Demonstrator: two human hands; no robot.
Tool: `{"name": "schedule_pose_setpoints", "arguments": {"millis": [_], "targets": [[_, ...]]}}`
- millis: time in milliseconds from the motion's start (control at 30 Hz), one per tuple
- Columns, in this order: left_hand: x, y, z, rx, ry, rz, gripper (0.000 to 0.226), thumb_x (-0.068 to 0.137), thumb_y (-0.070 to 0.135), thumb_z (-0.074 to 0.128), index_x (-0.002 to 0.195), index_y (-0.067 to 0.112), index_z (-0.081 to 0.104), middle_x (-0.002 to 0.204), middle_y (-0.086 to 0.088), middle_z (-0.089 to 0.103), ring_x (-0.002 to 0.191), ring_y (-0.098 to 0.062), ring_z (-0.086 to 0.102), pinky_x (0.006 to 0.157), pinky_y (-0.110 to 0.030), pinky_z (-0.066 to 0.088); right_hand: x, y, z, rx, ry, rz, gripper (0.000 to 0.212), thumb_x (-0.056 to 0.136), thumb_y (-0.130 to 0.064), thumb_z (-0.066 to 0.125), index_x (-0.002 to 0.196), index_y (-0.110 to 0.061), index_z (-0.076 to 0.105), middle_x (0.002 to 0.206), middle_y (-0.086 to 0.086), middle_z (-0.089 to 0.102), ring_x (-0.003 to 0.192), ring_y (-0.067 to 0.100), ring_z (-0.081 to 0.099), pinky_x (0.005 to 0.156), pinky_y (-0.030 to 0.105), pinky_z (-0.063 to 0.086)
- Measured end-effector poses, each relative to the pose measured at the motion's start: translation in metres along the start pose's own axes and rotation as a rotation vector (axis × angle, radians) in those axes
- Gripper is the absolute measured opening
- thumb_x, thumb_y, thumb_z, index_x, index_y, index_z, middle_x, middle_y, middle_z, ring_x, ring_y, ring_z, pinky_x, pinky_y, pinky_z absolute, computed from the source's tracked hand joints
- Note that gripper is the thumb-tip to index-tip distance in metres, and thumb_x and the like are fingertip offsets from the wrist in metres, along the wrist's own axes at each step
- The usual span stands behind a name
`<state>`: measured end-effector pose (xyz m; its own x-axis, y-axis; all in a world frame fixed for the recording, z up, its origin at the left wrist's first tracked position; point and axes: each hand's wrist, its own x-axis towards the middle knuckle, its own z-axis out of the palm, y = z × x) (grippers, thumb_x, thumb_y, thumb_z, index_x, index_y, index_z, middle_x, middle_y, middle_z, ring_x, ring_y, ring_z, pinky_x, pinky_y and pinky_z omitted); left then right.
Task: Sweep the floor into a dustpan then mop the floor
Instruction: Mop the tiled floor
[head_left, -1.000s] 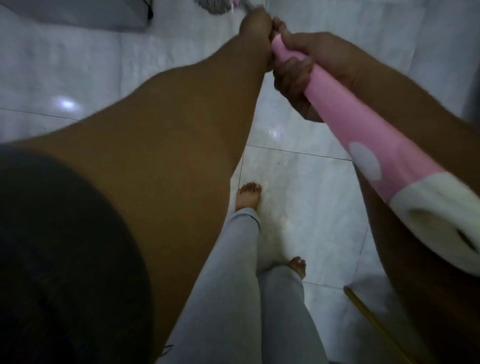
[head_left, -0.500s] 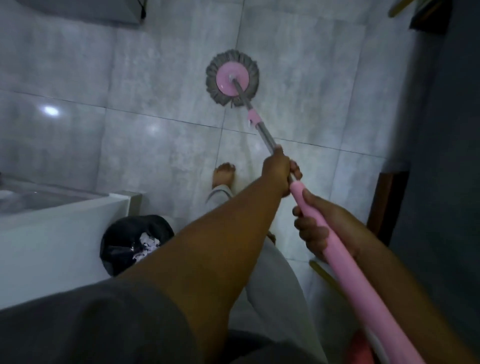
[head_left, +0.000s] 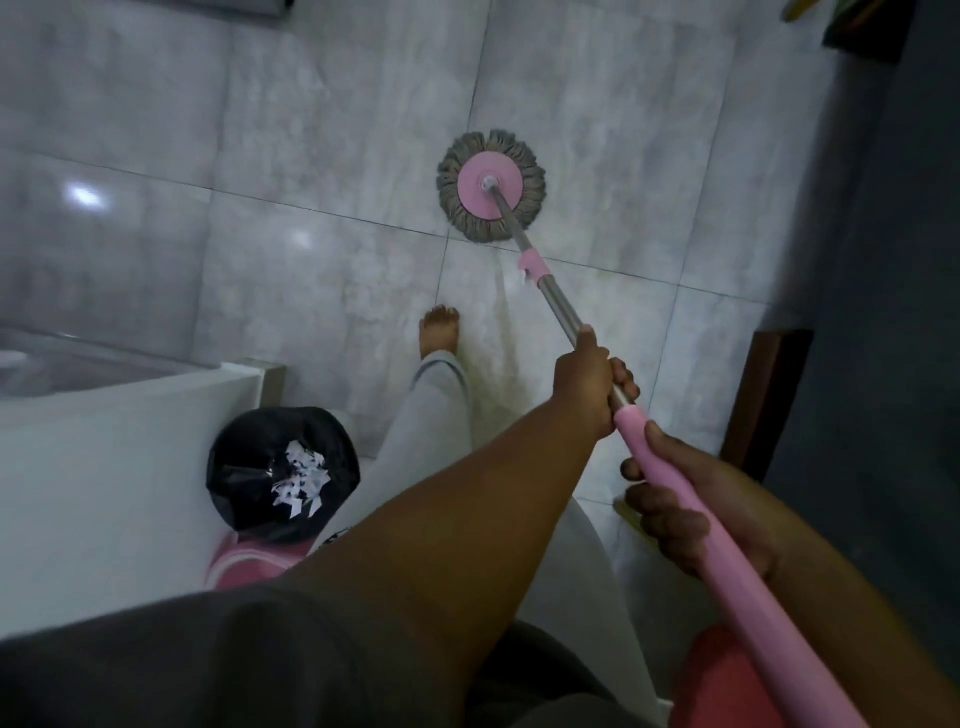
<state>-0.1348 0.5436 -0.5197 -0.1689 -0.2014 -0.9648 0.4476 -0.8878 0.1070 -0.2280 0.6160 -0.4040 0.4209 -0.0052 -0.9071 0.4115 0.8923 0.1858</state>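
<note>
Floor (head_left: 322, 156): grey tile, glossy, takes up most of the view. Judged mid-mopping, with sweeping probably done, going by what sits in the bin.

White unit (head_left: 104, 467): low, at left. Narrows the lane, so strokes likely run forward and back.

Mop (head_left: 727, 561): long, slanted from lower right up to centre. Pink sleeve low, bare steel above, pink collar near the far end. Slant probably for reach without stooping.

Bin (head_left: 244, 499): black liner, tucked against the white unit beside the left leg, well apart from the mopping.

Mop head (head_left: 491, 187): round, grey strands about a pink disc. Flat on tile beside a grout line, well ahead of both hands.

Left hand (head_left: 587, 384): forward on the shaft, fingers curled round steel just above the pink sleeve. Likely steers and bears down.

Right hand (head_left: 691, 504): just behind the left, wrapped round the pink sleeve. Likely drives push and pull. Both grips firm and close together, leaving a long lever out to the head.

Foot (head_left: 440, 330): bare, planted near the shaft, left of it.

Scraps (head_left: 301, 475): white paper bits, inside the bin.

Streak (head_left: 501, 312): faint, wet-looking, between foot and shaft.
</note>
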Motion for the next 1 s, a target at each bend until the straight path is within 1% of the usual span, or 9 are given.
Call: {"name": "schedule_pose_setpoints", "arguments": {"millis": [133,333,433,500,567,667,767,867,1000], "targets": [[0.032,0.082,0.002,-0.068,-0.008,0.082,0.036,0.104,0.039,0.042,0.082,0.01,0.043,0.04,0.001,0.038,0.03,-0.011,0.036,0.036,-0.014,0.035,0.032,-0.065,0.049,-0.088,-0.03,-0.008,0.041,0.082,-0.051,0.059,0.086,-0.011,0.051,0.051,0.001,0.044,0.029,0.011,0.041,0.03,0.02,0.04],[0.086,0.248,-0.008,-0.101,0.025,0.238,0.046,0.106,0.039,0.037,0.069,0.012,0.039,0.035,0.001,0.037,0.026,-0.013,0.036,0.035,-0.012,0.032,0.105,-0.183,0.154,-0.234,-0.108,-0.077,0.04,0.084,-0.052,0.058,0.082,-0.013,0.051,0.052,-0.004,0.043,0.031,0.005,0.04,0.029,0.018,0.038],[0.107,0.327,-0.018,-0.12,0.057,0.29,0.047,0.107,0.038,0.036,0.067,0.012,0.037,0.037,0.001,0.036,0.027,-0.012,0.035,0.036,-0.013,0.031,0.142,-0.235,0.208,-0.299,-0.13,-0.105,0.041,0.087,-0.053,0.056,0.077,-0.014,0.049,0.049,-0.006,0.041,0.031,0.002,0.039,0.029,0.015,0.035],[0.116,0.365,-0.026,-0.13,0.073,0.311,0.05,0.106,0.039,0.036,0.064,0.012,0.037,0.036,0.001,0.036,0.026,-0.012,0.035,0.035,-0.012,0.03,0.161,-0.259,0.236,-0.341,-0.147,-0.115,0.043,0.09,-0.054,0.053,0.075,-0.015,0.047,0.049,-0.006,0.039,0.03,0.002,0.038,0.029,0.014,0.035],[0.12,0.385,-0.032,-0.127,0.084,0.31,0.047,0.105,0.039,0.039,0.066,0.013,0.039,0.037,0.002,0.037,0.027,-0.011,0.036,0.035,-0.012,0.031,0.172,-0.27,0.251,-0.361,-0.154,-0.111,0.044,0.092,-0.054,0.052,0.073,-0.015,0.048,0.049,-0.007,0.038,0.03,0.002,0.039,0.029,0.014,0.036],[0.119,0.383,-0.037,-0.106,0.085,0.308,0.044,0.104,0.041,0.041,0.07,0.013,0.041,0.037,0.003,0.038,0.028,-0.01,0.036,0.034,-0.012,0.031,0.175,-0.264,0.252,-0.334,-0.153,-0.123,0.044,0.092,-0.054,0.053,0.074,-0.014,0.05,0.05,-0.006,0.038,0.031,0.002,0.039,0.03,0.014,0.036],[0.112,0.353,-0.041,-0.104,0.078,0.288,0.048,0.105,0.042,0.039,0.066,0.013,0.04,0.036,0.003,0.038,0.027,-0.011,0.036,0.035,-0.012,0.031,0.165,-0.239,0.233,-0.295,-0.166,-0.121,0.042,0.09,-0.053,0.055,0.076,-0.014,0.048,0.049,-0.006,0.041,0.03,0.001,0.039,0.029,0.014,0.035],[0.099,0.302,-0.043,-0.089,0.079,0.279,0.05,0.105,0.042,0.038,0.064,0.014,0.039,0.036,0.003,0.038,0.027,-0.011,0.037,0.036,-0.013,0.032,0.145,-0.201,0.2,-0.268,-0.155,-0.097,0.041,0.09,-0.052,0.054,0.077,-0.013,0.049,0.049,-0.006,0.043,0.03,0.002,0.039,0.028,0.014,0.035],[0.076,0.202,-0.045,-0.114,0.068,0.224,0.048,0.105,0.042,0.039,0.066,0.013,0.039,0.037,0.002,0.038,0.026,-0.011,0.036,0.034,-0.012,0.031,0.109,-0.129,0.137,-0.257,-0.125,-0.062,0.041,0.088,-0.051,0.056,0.077,-0.012,0.052,0.049,-0.004,0.045,0.029,0.004,0.04,0.027,0.016,0.036]]}}
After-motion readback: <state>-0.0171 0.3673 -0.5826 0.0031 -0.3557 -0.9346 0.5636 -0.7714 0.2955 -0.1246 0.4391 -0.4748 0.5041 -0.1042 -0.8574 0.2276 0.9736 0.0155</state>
